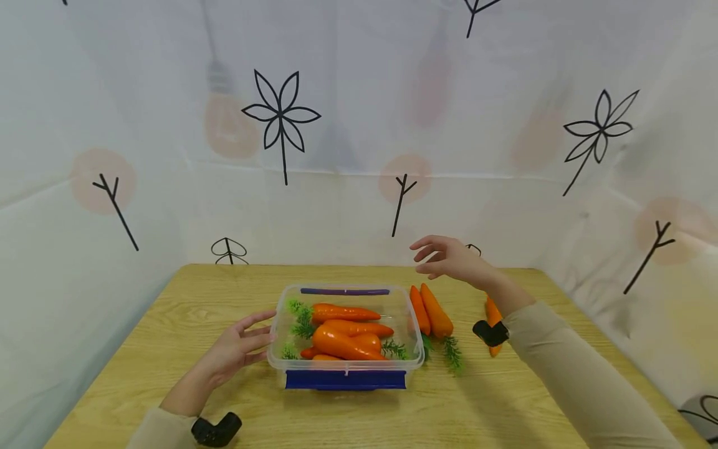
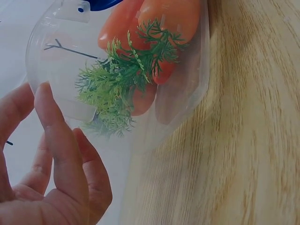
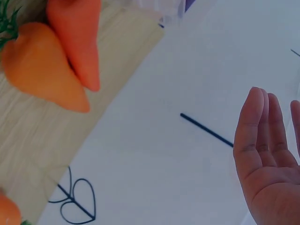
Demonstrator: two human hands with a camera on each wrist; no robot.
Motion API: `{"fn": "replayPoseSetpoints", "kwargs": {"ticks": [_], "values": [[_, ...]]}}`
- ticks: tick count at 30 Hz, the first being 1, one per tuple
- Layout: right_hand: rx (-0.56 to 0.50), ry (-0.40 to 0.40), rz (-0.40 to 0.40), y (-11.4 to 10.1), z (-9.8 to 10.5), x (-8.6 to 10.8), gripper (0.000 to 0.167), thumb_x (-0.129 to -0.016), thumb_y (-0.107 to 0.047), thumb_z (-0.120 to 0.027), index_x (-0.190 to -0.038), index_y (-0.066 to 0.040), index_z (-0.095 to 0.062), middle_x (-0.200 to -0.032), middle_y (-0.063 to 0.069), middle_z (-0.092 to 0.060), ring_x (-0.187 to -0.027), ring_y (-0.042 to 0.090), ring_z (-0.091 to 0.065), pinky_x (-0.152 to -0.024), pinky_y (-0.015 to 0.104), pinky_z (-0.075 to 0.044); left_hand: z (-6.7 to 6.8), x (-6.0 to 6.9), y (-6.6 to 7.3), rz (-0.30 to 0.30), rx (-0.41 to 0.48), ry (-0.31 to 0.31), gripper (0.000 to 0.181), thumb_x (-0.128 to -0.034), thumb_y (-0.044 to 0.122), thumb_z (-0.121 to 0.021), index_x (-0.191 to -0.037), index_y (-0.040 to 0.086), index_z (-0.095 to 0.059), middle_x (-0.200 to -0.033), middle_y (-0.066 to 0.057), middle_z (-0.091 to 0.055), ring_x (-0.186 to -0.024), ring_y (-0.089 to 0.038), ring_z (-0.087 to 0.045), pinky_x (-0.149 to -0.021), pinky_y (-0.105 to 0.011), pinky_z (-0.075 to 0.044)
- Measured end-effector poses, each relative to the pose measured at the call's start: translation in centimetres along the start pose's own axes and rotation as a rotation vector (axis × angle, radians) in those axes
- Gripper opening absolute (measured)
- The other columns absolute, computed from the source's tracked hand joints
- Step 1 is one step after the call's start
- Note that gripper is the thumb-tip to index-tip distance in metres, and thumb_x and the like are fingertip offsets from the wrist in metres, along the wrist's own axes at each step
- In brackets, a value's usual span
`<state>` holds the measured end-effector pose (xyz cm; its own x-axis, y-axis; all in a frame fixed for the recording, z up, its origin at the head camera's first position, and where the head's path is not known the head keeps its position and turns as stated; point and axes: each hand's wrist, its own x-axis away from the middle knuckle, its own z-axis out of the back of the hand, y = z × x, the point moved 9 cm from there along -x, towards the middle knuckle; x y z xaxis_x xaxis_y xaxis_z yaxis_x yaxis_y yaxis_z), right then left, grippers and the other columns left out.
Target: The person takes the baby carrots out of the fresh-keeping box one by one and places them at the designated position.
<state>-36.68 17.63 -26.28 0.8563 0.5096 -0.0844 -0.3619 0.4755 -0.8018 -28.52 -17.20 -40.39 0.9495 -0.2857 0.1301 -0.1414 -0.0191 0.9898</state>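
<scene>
A clear plastic food container (image 1: 346,365) with blue clips stands on the table, holding several orange carrots (image 1: 348,342) with green leafy tops (image 2: 110,86). My left hand (image 1: 238,349) is at the container's left side, its fingertips touching the rim with the fingers loosely extended. Raised in the air beyond the container's right back corner is my right hand (image 1: 449,259), fingers extended and slightly bent, holding nothing. Below it, two carrots (image 1: 434,312) lie side by side on the table, right beside the container. Another carrot (image 1: 494,349) lies farther right, partly hidden by the right forearm.
The wood-grain table (image 1: 185,318) reaches back to a white cloth backdrop (image 1: 348,218) printed with plant drawings, which also hangs at both sides. A black wrist device (image 1: 215,430) sits on the left sleeve, and another black device (image 1: 490,333) on the right.
</scene>
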Motion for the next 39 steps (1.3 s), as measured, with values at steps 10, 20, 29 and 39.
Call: {"fn": "replayPoseSetpoints", "kwargs": {"ticks": [10,20,29,39], "values": [[-0.01,-0.053,0.051,-1.6,-2.5,-1.8,0.043,-0.087,-0.014,-0.068,-0.126,-0.005,-0.052,-0.112,0.017,-0.057,-0.087,0.026,-0.062,-0.075,0.041,-0.053,0.0,0.1,0.1,0.001,0.003,0.004,0.07,-0.0884,0.017,-0.066,-0.145,0.003,-0.027,-0.14,-0.03,-0.033,-0.113,-0.031,-0.053,-0.081,-0.032,-0.05],[-0.027,-0.119,0.078,-3.0,-5.6,-3.5,0.041,-0.087,-0.011,-0.067,-0.126,-0.007,-0.053,-0.111,0.014,-0.058,-0.088,0.026,-0.062,-0.077,0.043,-0.052,0.1,0.1,-0.1,-0.007,-0.003,0.003,0.069,-0.0884,0.017,-0.066,-0.145,0.003,-0.028,-0.14,-0.029,-0.034,-0.111,-0.029,-0.054,-0.08,-0.031,-0.05],[-0.048,-0.218,0.076,-3.2,-8.3,-4.9,0.041,-0.087,-0.011,-0.067,-0.125,-0.009,-0.054,-0.111,0.012,-0.058,-0.096,0.025,-0.061,-0.08,0.041,-0.051,0.1,-0.1,-0.2,-0.009,-0.005,-0.001,0.068,-0.0892,0.017,-0.065,-0.145,0.004,-0.028,-0.141,-0.029,-0.033,-0.111,-0.028,-0.054,-0.081,-0.032,-0.05],[-0.025,-0.444,0.054,-2.5,-12.2,-5.8,0.039,-0.088,-0.01,-0.065,-0.124,-0.004,-0.053,-0.114,0.016,-0.056,-0.096,0.022,-0.061,-0.08,0.04,-0.051,0.0,-0.1,-0.1,-0.009,0.003,-0.012,0.068,-0.0897,0.016,-0.064,-0.145,0.004,-0.027,-0.141,-0.028,-0.033,-0.109,-0.026,-0.055,-0.08,-0.031,-0.05]]}}
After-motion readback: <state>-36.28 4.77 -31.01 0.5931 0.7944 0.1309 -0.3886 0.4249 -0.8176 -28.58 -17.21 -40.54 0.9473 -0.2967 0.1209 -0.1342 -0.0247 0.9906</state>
